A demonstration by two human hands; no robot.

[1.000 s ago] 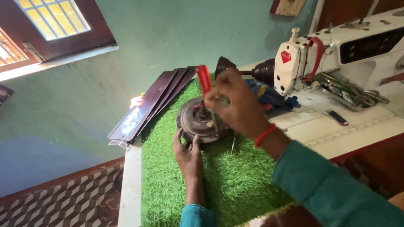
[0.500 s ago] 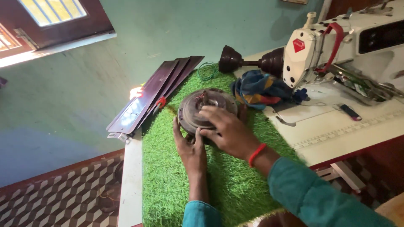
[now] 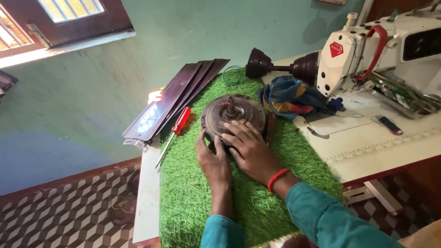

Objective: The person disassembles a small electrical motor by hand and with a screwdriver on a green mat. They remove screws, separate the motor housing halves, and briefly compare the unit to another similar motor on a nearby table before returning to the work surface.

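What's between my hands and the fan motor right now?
Nothing visible. Both the left hand and the right hand already rest on the near edge of the motor; the screwdriver lies off to its left.

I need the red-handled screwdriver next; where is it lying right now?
In the head view, the screwdriver lies on the green mat's left edge, between the dark fan blades and the round motor.

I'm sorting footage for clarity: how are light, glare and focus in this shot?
Head view: daylight from the window at upper left; bright glare on the dark fan blades; both hands and the round motor housing sharp; soft shadows; slight wide-angle tilt.
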